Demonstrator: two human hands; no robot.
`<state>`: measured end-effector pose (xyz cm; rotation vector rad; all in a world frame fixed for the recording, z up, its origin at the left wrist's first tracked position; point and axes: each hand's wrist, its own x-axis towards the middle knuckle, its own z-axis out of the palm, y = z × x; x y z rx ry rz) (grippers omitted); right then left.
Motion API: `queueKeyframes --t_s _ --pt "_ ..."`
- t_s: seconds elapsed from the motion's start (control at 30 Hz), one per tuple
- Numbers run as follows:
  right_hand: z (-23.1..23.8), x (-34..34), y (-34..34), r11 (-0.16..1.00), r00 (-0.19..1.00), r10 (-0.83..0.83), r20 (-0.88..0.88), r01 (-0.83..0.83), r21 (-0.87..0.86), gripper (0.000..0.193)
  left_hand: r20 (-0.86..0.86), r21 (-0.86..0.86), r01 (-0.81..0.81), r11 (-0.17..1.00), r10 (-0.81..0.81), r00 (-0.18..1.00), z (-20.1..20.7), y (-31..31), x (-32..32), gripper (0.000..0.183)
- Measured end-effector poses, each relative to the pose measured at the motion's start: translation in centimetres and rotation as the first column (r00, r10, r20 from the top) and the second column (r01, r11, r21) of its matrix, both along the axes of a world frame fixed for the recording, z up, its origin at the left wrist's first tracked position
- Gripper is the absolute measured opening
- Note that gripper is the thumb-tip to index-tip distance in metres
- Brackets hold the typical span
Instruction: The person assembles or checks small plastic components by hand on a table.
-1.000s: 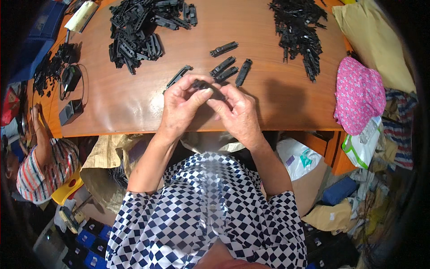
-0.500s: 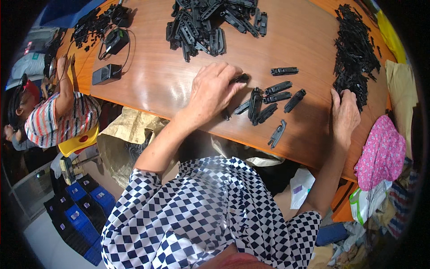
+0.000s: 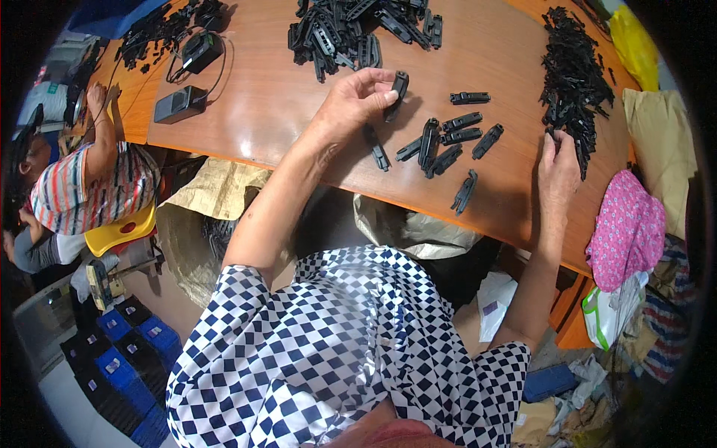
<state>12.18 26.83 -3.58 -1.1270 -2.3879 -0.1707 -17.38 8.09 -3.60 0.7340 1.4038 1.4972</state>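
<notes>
The left hand (image 3: 351, 104) pinches a black oblong plastic clip (image 3: 397, 91) above the brown wooden worktop (image 3: 261, 97). The right hand (image 3: 559, 168), fingers extended, touches the near edge of the far-right pile of thin black strips (image 3: 573, 71); best to pick one strip cleanly, not a tangle.

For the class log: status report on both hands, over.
Left hand pinching black clip. Right hand at thin-parts pile. Nothing between.
</notes>
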Motion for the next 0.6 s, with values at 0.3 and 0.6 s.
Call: queueKeyframes --t_s 0.3,0.6 --pt "3.9 -10.2 -11.7 0.709 0.693 0.133 -0.708 -0.566 -0.42 0.015 0.451 0.069 -0.072 0.995 0.034 0.892 0.1 0.8 5.6 0.018" --pt "2.6 -10.4 -12.5 0.874 0.777 0.366 -0.512 -0.475 -0.097 0.02 0.174 0.196 -0.086 0.977 0.052 0.983 0.1 -0.2 8.0 0.013"
